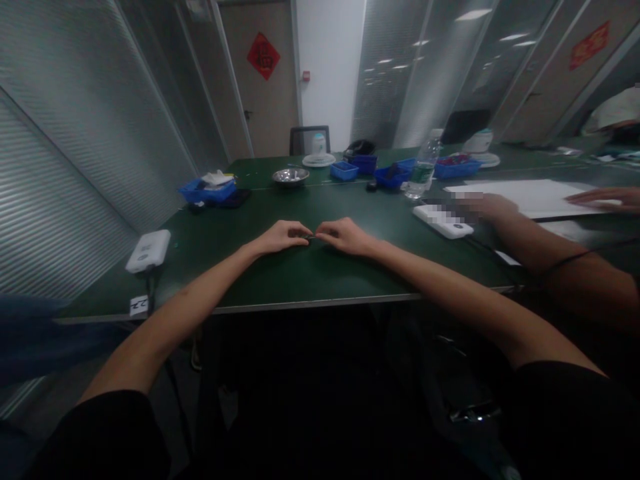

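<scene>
Just above the green table [280, 280], near its front edge, my two hands meet fingertip to fingertip. My left hand [284, 236] is closed in a pinch, thumb below and fingers above. Facing it, my right hand [345, 236] pinches from the other side. Between the fingertips sits a tiny, thin, dark piece [311, 237], too small to name. Both hands seem to grip it, one at each end. The fingers cover most of it.
A white power bank [149, 251] lies left, another white device [443, 221] right. Behind stand a metal bowl [291, 176], blue trays [207, 191] and a water bottle [424, 167]. At right, a co-worker's arms [555, 253] rest by white paper [530, 195].
</scene>
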A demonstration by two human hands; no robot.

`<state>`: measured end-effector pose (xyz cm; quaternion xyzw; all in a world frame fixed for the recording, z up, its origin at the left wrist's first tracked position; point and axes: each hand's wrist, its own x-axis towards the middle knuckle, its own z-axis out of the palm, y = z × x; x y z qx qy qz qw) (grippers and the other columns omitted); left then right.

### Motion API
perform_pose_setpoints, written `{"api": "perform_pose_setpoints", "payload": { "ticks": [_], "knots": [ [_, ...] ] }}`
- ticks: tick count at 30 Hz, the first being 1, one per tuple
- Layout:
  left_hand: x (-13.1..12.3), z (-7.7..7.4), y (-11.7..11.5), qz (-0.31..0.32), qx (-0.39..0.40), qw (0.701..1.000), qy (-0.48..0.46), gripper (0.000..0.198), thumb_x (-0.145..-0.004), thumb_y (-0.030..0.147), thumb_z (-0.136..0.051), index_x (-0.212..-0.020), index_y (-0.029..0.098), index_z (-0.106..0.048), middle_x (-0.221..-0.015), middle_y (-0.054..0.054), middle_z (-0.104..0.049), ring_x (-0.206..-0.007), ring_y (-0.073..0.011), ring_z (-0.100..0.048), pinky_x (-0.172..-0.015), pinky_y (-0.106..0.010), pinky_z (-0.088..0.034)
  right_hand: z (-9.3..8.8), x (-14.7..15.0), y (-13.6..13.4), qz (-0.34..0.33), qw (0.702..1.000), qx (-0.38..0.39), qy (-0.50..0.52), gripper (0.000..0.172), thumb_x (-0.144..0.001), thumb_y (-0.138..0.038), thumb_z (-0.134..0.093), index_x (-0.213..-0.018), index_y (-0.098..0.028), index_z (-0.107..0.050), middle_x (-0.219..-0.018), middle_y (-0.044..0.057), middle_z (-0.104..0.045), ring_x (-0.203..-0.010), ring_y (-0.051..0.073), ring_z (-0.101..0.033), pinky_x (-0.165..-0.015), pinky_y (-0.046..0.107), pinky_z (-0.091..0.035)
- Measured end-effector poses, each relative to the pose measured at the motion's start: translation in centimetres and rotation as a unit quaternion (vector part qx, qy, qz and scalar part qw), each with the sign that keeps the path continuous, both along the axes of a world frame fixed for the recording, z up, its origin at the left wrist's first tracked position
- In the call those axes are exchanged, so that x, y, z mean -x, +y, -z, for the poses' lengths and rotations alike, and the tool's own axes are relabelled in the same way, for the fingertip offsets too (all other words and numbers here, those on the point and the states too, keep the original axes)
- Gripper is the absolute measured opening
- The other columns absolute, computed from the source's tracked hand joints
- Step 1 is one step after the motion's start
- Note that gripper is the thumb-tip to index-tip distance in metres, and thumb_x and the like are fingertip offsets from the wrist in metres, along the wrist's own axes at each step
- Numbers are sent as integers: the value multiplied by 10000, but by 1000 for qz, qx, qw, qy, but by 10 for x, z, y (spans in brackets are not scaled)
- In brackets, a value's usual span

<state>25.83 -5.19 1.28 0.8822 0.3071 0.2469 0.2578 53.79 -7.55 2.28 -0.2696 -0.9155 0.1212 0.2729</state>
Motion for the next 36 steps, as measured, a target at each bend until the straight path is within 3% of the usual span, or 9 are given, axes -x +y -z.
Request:
{"api": "perform_pose_setpoints", "payload": {
  "ticks": [6,12,19,24,29,32,36],
  "knots": [
    [-3,8,2,-7,12,1000,-26,408,-864,431,-822,-1172,165,-799,-943,-64,-729,-838,-193,-634,-771,-305,-475,8,8,-1,-26,1000,-15,0,284,-1066,-345,-549,-1168,-159,-737,-982,80,-767,-829,183,-683,-772,279,-463],
    [-6,6,2,6,57,998,-31,351,-885,425,-791,-1106,153,-799,-971,-72,-747,-835,-193,-653,-764,-301,-482,7,9,-3,-12,996,-82,-40,287,-1071,-334,-532,-1171,-173,-747,-1093,110,-748,-901,199,-666,-794,285,-443],
    [-11,10,0,-5,-5,999,-53,461,-850,429,-834,-1209,149,-760,-975,-70,-714,-854,-197,-627,-798,-320,-478,0,9,0,15,995,93,20,348,-1055,-430,-556,-1079,-141,-749,-823,40,-737,-692,149,-624,-685,251,-420],
    [-7,0,1,41,181,980,-67,624,-840,399,-848,-1377,150,-654,-1006,-76,-751,-933,-218,-694,-887,-348,-509,-10,9,-4,-56,997,43,7,335,-1032,-424,-588,-1123,-164,-780,-951,65,-761,-764,159,-628,-752,277,-426],
    [-4,-13,-2,83,277,957,-7,645,-771,364,-905,-1347,175,-685,-1043,-88,-770,-974,-240,-722,-906,-361,-518,-16,8,-1,-77,985,155,14,404,-996,-498,-616,-1024,-137,-794,-729,15,-683,-633,130,-562,-642,258,-404],
    [-4,-11,-1,80,271,959,-12,666,-752,349,-917,-1355,188,-686,-1044,-85,-766,-971,-237,-723,-908,-367,-521,-14,5,6,-59,982,180,12,421,-975,-521,-637,-1008,-132,-794,-699,5,-659,-591,120,-528,-595,255,-375],
    [1,-4,6,30,187,981,-49,654,-791,385,-883,-1375,175,-678,-1101,-103,-751,-974,-224,-703,-885,-362,-524,-9,1,11,7,988,150,27,395,-992,-488,-616,-1048,-141,-796,-734,14,-687,-635,129,-565,-635,260,-389]
  ]
}}
